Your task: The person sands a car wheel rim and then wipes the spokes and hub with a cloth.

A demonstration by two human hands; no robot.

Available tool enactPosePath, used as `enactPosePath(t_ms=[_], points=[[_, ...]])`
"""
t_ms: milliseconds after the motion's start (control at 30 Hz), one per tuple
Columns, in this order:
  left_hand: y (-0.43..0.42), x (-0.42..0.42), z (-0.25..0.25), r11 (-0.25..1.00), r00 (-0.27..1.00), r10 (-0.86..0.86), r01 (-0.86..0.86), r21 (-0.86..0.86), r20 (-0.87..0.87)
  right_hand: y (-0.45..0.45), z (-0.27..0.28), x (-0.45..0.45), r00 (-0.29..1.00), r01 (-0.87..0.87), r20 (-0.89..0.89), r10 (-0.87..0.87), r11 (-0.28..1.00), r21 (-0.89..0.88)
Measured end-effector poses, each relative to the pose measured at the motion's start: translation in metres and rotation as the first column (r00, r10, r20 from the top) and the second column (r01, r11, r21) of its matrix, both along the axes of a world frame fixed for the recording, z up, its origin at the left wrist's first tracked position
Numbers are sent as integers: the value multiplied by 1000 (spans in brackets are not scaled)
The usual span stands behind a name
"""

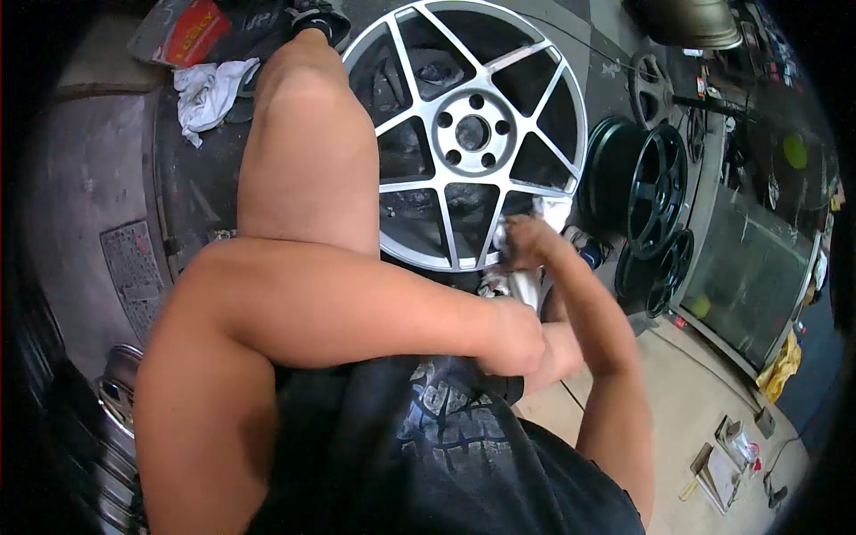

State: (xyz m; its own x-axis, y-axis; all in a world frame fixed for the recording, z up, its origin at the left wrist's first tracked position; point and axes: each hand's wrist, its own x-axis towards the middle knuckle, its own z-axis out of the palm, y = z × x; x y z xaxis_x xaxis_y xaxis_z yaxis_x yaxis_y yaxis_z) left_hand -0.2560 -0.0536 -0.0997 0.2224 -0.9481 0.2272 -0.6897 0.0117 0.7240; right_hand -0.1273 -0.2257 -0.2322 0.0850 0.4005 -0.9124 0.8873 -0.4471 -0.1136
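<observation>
A silver multi-spoke wheel rim (472, 134) fills the top centre, its lower edge near both hands. My right hand (532, 241) is at the lower right edge of the rim, fingers closed and blurred around a white cloth (553, 212) that touches a spoke end. Just below it, my left hand (515, 339) is closed in a fist beside my leg. A whitish, shiny item (524, 287) sticks up from the left hand; its shape is unclear and the fingers are partly hidden.
Dark green rims (658, 189) stand to the right of the silver rim. Beyond them is a glass-fronted cabinet (749, 267). A white rag (210, 96) and a red-and-grey box (192, 34) lie at the upper left. A dustpan-like object (716, 473) is on the floor at lower right.
</observation>
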Motion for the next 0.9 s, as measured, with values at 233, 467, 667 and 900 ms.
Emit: enactPosePath(t_ms=[233,467,667,900], points=[[-12,9,-15,982,980,187,-186,-27,60,-7,2,17,948,-125,288,135,991,-54],[-9,2,-18,996,998,49,-52,76,42,-28,-33,-19,979,-88,196,59,986,143],[9,-37,11,989,999,10,-4,-147,40,-2,110,-39,573,813,-5,-820,568,128],[15,-3,34,978,995,94,-89,-188,18,-80,116,-26,216,257,101,-971,156,954]])
